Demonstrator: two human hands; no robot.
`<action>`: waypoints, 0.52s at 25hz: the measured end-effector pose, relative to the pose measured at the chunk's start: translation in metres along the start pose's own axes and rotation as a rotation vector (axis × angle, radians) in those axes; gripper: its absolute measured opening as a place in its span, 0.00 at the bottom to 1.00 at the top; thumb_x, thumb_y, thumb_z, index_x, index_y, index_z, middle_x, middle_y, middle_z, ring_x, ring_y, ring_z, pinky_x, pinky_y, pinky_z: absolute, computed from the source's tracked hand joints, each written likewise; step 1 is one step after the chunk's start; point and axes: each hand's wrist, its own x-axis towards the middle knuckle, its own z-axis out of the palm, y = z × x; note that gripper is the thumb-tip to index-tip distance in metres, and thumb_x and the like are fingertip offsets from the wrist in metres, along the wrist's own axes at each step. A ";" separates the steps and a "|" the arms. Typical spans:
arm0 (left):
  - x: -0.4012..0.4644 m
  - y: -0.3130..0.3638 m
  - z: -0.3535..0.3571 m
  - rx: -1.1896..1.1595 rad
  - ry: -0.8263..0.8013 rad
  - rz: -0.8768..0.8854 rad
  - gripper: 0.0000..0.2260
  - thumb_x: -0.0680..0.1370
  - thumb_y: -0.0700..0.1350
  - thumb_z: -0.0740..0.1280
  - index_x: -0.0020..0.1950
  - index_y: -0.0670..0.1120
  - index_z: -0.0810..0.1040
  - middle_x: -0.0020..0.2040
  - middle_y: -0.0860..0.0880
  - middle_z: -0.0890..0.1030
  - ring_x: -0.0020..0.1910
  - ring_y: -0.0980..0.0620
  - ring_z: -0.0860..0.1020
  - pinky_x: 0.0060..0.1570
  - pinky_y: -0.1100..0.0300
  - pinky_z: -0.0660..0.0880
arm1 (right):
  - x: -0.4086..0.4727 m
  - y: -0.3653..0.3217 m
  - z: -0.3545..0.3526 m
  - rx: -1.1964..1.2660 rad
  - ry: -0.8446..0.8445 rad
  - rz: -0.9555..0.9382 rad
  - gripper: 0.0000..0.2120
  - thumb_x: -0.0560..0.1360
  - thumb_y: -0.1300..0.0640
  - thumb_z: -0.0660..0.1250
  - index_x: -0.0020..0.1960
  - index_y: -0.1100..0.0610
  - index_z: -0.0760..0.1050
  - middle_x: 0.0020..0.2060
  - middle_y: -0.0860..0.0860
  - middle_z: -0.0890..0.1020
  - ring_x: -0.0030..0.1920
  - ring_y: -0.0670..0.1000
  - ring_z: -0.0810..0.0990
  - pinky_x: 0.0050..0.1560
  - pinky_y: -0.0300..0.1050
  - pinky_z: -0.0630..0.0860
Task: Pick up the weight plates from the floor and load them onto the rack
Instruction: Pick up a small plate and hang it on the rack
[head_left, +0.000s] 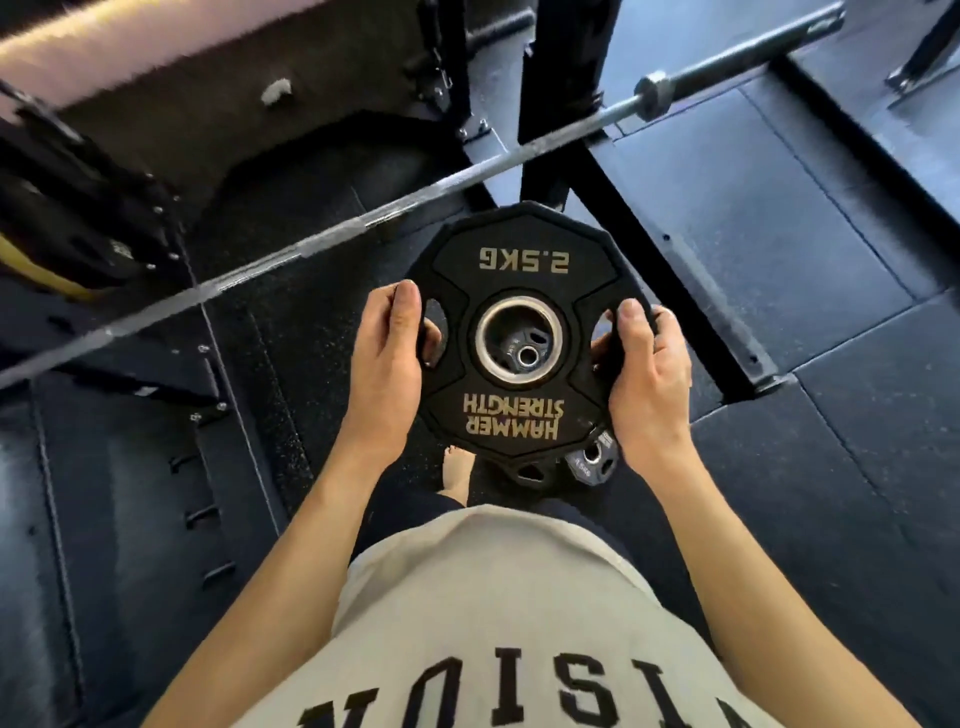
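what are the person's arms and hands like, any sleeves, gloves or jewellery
Both arms are bare from the bottom edge of the picture to the wrists: no sleeves show. The left hand and right hand wear no gloves, and no ring, watch or wristband is visible. The thumbnails are short and unpainted.

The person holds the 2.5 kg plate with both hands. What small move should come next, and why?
Probably carry the plate up-right toward the barbell's sleeve end: both hands already grip it, its hole faces the camera, and the sleeve looks bare.
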 end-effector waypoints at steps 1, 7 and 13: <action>-0.019 0.002 -0.003 -0.020 0.072 0.011 0.13 0.82 0.55 0.57 0.47 0.48 0.73 0.37 0.54 0.74 0.37 0.56 0.72 0.42 0.56 0.70 | -0.005 -0.005 -0.002 -0.015 -0.058 -0.030 0.09 0.83 0.53 0.58 0.48 0.57 0.70 0.35 0.50 0.76 0.28 0.37 0.75 0.29 0.30 0.70; -0.157 0.006 -0.034 -0.157 0.600 0.012 0.11 0.83 0.55 0.57 0.44 0.52 0.72 0.38 0.55 0.75 0.38 0.58 0.71 0.41 0.61 0.70 | -0.067 -0.022 0.011 -0.057 -0.573 -0.106 0.10 0.82 0.50 0.60 0.46 0.55 0.72 0.35 0.45 0.76 0.33 0.41 0.74 0.34 0.36 0.73; -0.305 -0.010 -0.093 -0.277 1.057 0.040 0.11 0.83 0.53 0.58 0.44 0.52 0.73 0.40 0.53 0.74 0.40 0.56 0.72 0.42 0.59 0.70 | -0.186 -0.010 0.059 -0.146 -1.037 -0.191 0.11 0.81 0.49 0.61 0.45 0.54 0.72 0.33 0.44 0.76 0.34 0.41 0.74 0.38 0.38 0.72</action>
